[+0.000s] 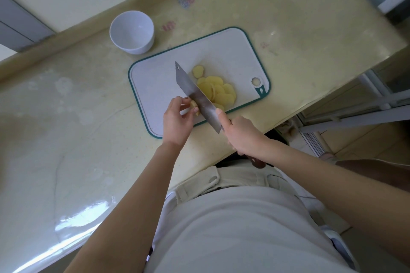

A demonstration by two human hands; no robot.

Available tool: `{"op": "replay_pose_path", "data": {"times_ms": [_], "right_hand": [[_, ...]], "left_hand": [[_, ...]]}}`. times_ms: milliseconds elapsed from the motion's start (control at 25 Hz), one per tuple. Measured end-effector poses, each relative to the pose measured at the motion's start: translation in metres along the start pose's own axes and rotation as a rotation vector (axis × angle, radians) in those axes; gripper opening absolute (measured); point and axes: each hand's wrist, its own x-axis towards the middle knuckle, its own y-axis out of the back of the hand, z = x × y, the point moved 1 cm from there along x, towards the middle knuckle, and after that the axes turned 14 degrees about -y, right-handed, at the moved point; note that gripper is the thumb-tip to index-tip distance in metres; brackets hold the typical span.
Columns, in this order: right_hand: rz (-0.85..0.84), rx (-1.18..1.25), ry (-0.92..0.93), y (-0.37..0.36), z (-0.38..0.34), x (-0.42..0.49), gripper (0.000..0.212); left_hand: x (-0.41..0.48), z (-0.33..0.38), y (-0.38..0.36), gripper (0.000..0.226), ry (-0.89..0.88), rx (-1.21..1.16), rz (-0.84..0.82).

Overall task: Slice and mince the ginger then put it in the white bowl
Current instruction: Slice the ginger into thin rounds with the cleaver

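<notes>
While your left hand (pixel 177 122) pinches the ginger stub (pixel 193 107) between thumb and curled fingertips, it pins the piece to the cutting board (pixel 153 86) close to the board's near edge. The fingertips are tucked back so the blade has a flat wall to ride against. Your right hand (pixel 240 134) is wrapped round the cleaver (pixel 195 95) at the top of its dark handle, with the forefinger laid along the blade, which looks meant to steady each thin cut. The blade stands edge-down right against the stub, between it and the fanned ginger slices (pixel 219 92), so each fresh slice falls to the right, away from your fingers. One thicker end piece (pixel 198 71) lies just beyond the pile, toward the board's middle. By my reading, slicing is nearly done and mincing has not begun. The white bowl (pixel 132 32) stands with nothing in it just beyond the board's far left corner, near the worktop's (pixel 66 106) back edge, within easy reach for the transfer.
</notes>
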Motion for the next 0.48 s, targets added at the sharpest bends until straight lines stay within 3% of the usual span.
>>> {"op": "replay_pose_path", "data": {"times_ms": [480], "right_hand": [[0.033,-0.032,0.089,-0.016,-0.022,0.022,0.054]], "left_hand": [[-0.001,0.000,-0.001,0.014,0.021,-0.044,0.018]]}}
